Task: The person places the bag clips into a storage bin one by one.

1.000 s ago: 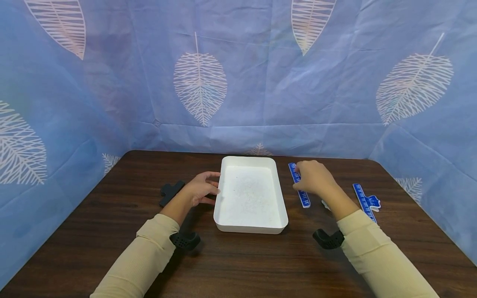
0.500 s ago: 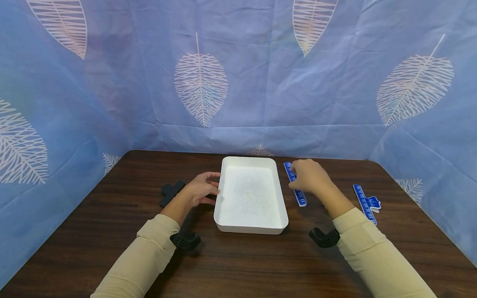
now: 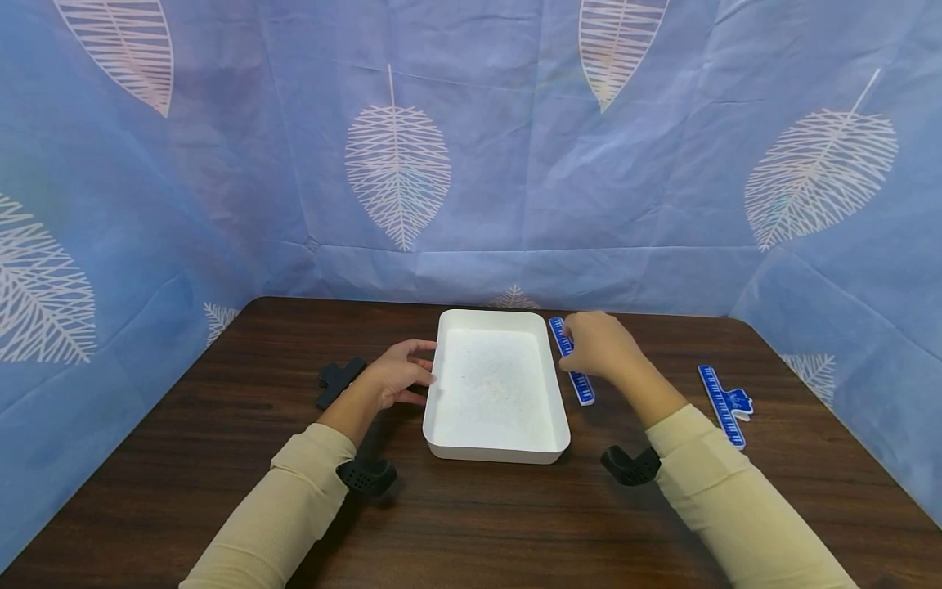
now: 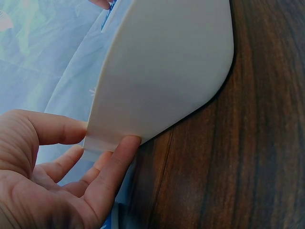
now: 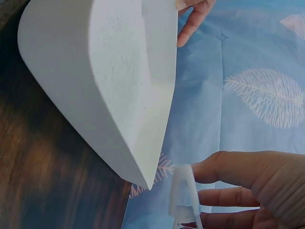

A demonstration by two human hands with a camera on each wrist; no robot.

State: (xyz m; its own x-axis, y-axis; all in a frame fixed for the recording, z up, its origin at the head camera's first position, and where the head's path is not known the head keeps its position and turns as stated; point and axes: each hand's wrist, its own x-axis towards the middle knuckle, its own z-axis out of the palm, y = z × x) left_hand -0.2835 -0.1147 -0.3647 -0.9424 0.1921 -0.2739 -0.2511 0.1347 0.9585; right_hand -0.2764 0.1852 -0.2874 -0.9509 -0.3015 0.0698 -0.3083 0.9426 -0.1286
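A white tray (image 3: 434, 409) lies mid-table, a few specks on its floor. My left hand (image 3: 405, 370) holds its left rim; in the left wrist view the thumb (image 4: 114, 160) and a finger (image 4: 57, 130) pinch the tray's wall (image 4: 162, 71). My right hand (image 3: 594, 343) pinches a long blue ruler-marked clip (image 3: 578, 383) just right of the tray's far right corner. In the right wrist view the clip (image 5: 183, 198) shows edge-on between the fingers (image 5: 238, 169), close to the tray (image 5: 109, 86).
A second blue clip (image 3: 724, 397) lies on the dark wooden table (image 3: 471, 523) at the right. A black clip (image 3: 335, 380) lies left of my left hand. A blue leaf-print cloth (image 3: 471, 164) walls the table on three sides.
My right hand has carried the blue clip leftward, nearer the tray's right wall. The left hand and the tray have stayed put.
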